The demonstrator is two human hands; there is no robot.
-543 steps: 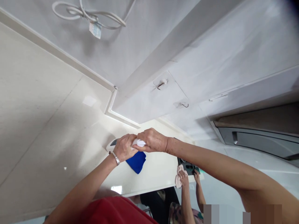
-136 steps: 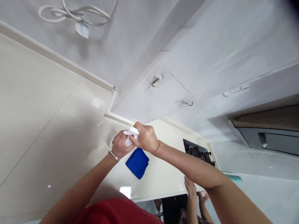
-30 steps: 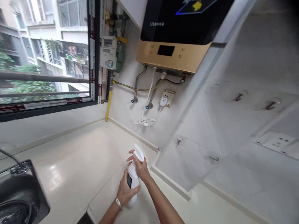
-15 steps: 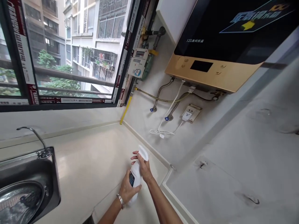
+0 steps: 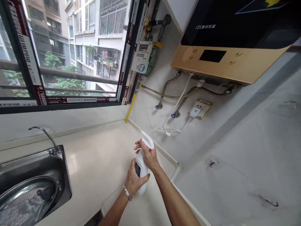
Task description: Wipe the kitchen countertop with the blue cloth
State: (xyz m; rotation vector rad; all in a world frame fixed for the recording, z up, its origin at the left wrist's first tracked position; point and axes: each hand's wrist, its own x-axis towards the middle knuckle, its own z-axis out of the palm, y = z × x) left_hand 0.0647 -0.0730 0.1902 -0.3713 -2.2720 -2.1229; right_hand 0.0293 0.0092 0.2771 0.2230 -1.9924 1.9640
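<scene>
Both hands are on the white spray bottle (image 5: 140, 168), which is held upright just above the cream countertop (image 5: 94, 169). The left hand (image 5: 134, 181) wraps around the bottle's lower body from the near side, fingers curled onto it, a silver bracelet (image 5: 127, 193) at the wrist. The right hand (image 5: 147, 156) grips the neck just under the white trigger head (image 5: 147, 140), with its fingers (image 5: 138, 146) hooked across the front of it. A dark blue label shows on the bottle's side between the two hands.

Taking the bottle as the marker: well to its left a steel sink (image 5: 28, 188) is set into the countertop, with a thin curved tap (image 5: 45, 135) at its far edge. Beyond the bottle, on the wall, a white cord (image 5: 168, 127) hangs in a loop below a socket (image 5: 199, 108). Higher up and to the right of the bottle sits a gold and black water heater (image 5: 230, 40), with braided hoses running down from it. Up and left of the bottle, a gas meter (image 5: 142, 58) is mounted beside the dark-framed window (image 5: 63, 56). A yellow pipe (image 5: 130, 106) drops from the meter to the countertop's far corner.
</scene>
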